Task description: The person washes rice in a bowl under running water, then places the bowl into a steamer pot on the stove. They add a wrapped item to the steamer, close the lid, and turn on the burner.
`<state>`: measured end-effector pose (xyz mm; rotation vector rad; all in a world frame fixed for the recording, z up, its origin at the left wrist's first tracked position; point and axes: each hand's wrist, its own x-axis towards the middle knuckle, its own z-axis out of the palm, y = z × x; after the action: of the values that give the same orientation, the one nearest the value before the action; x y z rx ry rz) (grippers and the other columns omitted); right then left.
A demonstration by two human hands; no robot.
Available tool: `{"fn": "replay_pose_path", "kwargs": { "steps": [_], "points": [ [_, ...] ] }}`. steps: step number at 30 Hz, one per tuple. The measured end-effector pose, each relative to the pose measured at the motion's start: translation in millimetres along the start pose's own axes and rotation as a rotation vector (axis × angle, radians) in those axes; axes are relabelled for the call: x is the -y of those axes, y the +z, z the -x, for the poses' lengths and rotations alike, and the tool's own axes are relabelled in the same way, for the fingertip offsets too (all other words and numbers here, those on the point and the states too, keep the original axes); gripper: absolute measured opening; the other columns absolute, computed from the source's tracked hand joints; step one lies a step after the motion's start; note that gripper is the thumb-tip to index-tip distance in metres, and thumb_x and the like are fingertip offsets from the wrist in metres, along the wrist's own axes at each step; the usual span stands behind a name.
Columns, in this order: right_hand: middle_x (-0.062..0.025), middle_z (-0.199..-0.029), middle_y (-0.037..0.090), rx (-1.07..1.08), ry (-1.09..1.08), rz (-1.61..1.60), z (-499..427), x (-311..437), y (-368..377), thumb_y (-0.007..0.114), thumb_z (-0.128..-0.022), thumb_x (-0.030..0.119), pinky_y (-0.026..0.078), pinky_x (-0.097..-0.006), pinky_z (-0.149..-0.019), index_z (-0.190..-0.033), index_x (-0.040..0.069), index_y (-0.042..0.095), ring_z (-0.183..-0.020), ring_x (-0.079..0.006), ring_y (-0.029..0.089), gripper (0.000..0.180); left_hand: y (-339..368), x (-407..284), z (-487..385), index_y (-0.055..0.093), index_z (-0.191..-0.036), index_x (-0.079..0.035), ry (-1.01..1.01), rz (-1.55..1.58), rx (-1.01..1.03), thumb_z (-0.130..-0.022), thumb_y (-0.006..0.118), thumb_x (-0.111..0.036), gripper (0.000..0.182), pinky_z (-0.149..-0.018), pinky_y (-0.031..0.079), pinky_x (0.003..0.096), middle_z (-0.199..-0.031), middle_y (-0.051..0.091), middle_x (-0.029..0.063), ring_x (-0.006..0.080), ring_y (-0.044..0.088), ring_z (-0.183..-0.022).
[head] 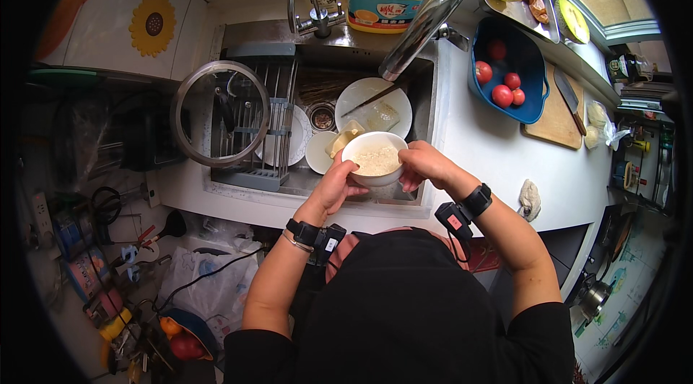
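Both my hands hold a white bowl (373,179) over the front of the steel sink (390,197). Pale grains that look like rice (379,159) lie in it. My left hand (335,185) grips the bowl's left side, thumb at the rim. On the opposite side, my right hand (425,165) has its fingers around the wall and rim. Beyond the bowl, a white plate (349,100) in the sink carries chopsticks (373,100) and a translucent scrap. Another white bowl (319,152) sits just left of the held one, beside a pale yellow piece (346,137), partly hidden.
A drying rack (279,135) with a glass lid (219,113) spans the sink's left side. The large faucet (427,21) leans over the sink. Rightward are a blue basket (533,62) of tomatoes (502,96), a cutting board (557,119) with a knife (568,97), and a cloth (529,200).
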<state>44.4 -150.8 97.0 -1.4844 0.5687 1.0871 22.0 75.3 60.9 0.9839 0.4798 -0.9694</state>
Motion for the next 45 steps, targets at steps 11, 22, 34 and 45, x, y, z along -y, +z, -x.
{"fn": "replay_pose_path", "kwargs": {
  "steps": [11,22,34,45],
  "points": [
    [-0.0159,-0.066,0.064,0.040,0.039,0.006,-0.7,1.9,-2.4,0.046,-0.084,0.019,0.056,-0.0296,-0.046,-0.081,-0.013,0.058,-0.051,-0.0223,0.066,0.034,-2.3,-0.3,-2.8,0.030,-0.140,-0.017,-0.023,-0.020,-0.006,-0.089,0.045,-0.025,0.053,-0.070,0.050,0.0325,-0.125,0.048,0.0090,0.0184,0.051,-0.099],
    [-0.0159,-0.064,0.064,0.040,0.028,0.015,-0.7,2.9,-2.1,0.046,-0.084,0.019,0.055,-0.0291,-0.046,-0.078,-0.012,0.059,-0.051,-0.0220,0.066,0.034,-3.2,-0.3,-3.9,0.030,-0.138,-0.017,-0.022,-0.013,-0.012,-0.090,0.045,-0.026,0.052,-0.068,0.049,0.0310,-0.123,0.048,0.0093,0.0177,0.052,-0.092],
    [-0.0173,-0.061,0.062,0.039,0.013,-0.011,-3.4,-0.1,-2.4,0.046,-0.084,0.022,0.054,-0.0313,-0.043,-0.075,-0.014,0.058,-0.048,-0.0257,0.064,0.039,-2.1,-0.2,-4.1,0.036,-0.135,-0.013,-0.013,0.006,-0.025,-0.094,0.046,-0.032,0.046,-0.062,0.050,0.0251,-0.116,0.055,0.0064,0.0123,0.057,-0.086],
    [-0.0169,-0.062,0.061,0.056,0.027,-0.033,-5.7,-2.8,-4.6,0.047,-0.084,0.023,0.053,-0.0316,-0.041,-0.076,-0.014,0.058,-0.047,-0.0253,0.063,0.039,-2.4,1.4,-6.0,0.038,-0.133,-0.013,-0.035,0.009,-0.030,-0.095,0.046,-0.034,0.045,-0.060,0.050,0.0242,-0.112,0.057,0.0063,0.0115,0.057,-0.082]
  ]
}}
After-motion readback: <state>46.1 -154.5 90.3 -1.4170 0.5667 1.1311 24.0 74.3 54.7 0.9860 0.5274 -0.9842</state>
